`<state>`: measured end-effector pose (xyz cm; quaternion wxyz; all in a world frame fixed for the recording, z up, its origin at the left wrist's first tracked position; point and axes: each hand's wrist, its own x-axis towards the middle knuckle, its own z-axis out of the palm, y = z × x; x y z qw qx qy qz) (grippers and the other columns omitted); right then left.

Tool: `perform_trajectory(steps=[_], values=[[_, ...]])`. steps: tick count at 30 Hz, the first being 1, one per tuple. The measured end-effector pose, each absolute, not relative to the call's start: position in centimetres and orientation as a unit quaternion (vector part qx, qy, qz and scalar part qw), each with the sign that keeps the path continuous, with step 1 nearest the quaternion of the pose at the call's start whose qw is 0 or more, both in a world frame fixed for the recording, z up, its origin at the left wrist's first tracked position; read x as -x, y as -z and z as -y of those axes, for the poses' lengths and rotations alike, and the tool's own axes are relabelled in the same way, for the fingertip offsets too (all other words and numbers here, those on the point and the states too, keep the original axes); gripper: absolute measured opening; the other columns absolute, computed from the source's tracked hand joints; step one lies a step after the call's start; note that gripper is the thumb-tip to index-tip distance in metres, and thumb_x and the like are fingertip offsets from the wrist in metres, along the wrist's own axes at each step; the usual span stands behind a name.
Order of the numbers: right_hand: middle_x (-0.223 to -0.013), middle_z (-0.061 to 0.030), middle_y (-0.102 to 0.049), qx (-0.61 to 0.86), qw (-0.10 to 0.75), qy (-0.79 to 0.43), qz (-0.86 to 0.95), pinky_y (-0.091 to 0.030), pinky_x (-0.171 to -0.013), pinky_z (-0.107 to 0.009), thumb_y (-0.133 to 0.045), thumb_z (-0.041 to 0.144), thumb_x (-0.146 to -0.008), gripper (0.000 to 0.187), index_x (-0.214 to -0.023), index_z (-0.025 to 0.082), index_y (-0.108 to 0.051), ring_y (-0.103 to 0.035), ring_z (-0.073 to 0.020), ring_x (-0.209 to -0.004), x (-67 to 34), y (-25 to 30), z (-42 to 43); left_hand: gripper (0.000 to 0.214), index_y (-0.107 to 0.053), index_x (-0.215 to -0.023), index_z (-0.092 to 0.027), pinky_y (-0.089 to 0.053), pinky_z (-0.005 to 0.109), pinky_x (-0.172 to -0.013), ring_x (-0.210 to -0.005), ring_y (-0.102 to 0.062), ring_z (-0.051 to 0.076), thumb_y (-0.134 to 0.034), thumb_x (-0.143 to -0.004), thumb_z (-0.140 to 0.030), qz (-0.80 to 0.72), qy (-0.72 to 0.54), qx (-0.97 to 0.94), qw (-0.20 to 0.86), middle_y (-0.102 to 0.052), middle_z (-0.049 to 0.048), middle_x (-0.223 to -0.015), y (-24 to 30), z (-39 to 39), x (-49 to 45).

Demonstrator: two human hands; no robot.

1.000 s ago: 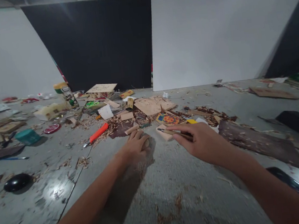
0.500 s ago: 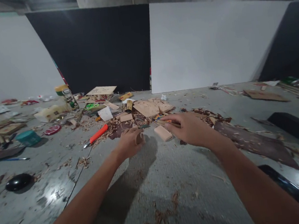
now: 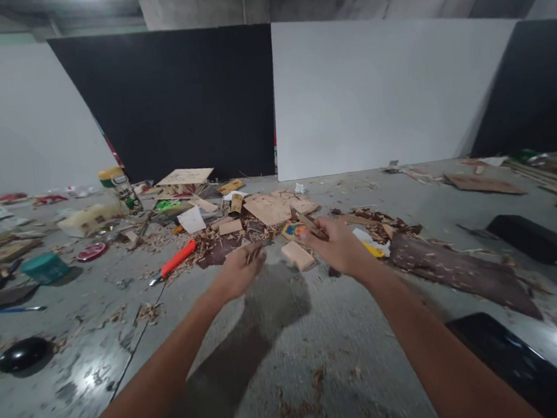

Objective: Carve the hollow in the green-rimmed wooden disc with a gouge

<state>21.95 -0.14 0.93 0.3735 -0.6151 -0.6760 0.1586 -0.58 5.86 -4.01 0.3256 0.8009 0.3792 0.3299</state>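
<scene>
Both my arms reach forward over a grey floor strewn with wood shavings. My left hand (image 3: 238, 272) is curled around a small piece of wood (image 3: 253, 255), lifted just off the floor. My right hand (image 3: 339, 246) is closed on a thin wooden-handled tool (image 3: 309, 224) that points up and to the left. A pale wood block (image 3: 298, 255) lies on the floor between the two hands. A colourful painted piece (image 3: 292, 230) lies just beyond it.
An orange utility knife (image 3: 177, 259) lies left of my left hand. Behind are wood panels (image 3: 272, 207), a spray can (image 3: 118, 187), a teal tub (image 3: 44, 267) and a black oval object (image 3: 19, 354). Dark bark (image 3: 459, 269) and black flat items (image 3: 533, 237) lie right.
My left hand has lifted the small wood piece off the floor and turned it. My right hand has drawn in towards the middle, tilting the tool upward. The view has tipped up slightly.
</scene>
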Motion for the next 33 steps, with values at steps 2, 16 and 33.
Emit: perform_trajectory(steps=[2, 16, 33], values=[[-0.063, 0.0012, -0.052, 0.618, 0.396, -0.17, 0.657, -0.037, -0.052, -0.028, -0.054, 0.047, -0.088, 0.028, -0.078, 0.021, -0.053, -0.05, -0.0164, -0.057, -21.5, -0.7, 0.5, 0.054, -0.059, -0.118, -0.013, -0.054, 0.041, -0.073, -0.084, -0.068, 0.027, -0.027, -0.09, -0.046, -0.374, -0.387, -0.737, 0.409, -0.07, 0.0151, -0.099, 2.4, -5.0, 0.0], [-0.117, -0.0121, -0.064, 0.497, 0.445, -0.225, 0.71, -0.051, -0.086, -0.04, -0.055, 0.035, -0.09, 0.038, -0.125, 0.021, -0.048, -0.063, -0.0263, -0.104, -17.6, -2.6, 3.0, 0.038, -0.054, -0.127, -0.024, -0.06, 0.039, -0.08, -0.111, -0.064, 0.026, -0.056, -0.09, -0.035, -0.195, -0.509, -0.48, 0.687, -0.056, 0.0103, -0.14, -1.5, -0.7, -0.9], [-0.078, -0.0041, -0.059, 0.524, 0.445, -0.21, 0.695, -0.045, -0.058, -0.033, -0.05, 0.046, -0.092, 0.03, -0.1, 0.018, -0.055, -0.057, -0.0195, -0.068, -17.5, -3.3, 3.4, 0.046, -0.057, -0.121, -0.03, -0.063, 0.037, -0.08, -0.108, -0.063, 0.024, -0.06, -0.082, -0.008, -0.131, -0.412, -0.628, 0.647, -0.058, 0.0061, -0.13, -2.6, 0.0, 0.4]])
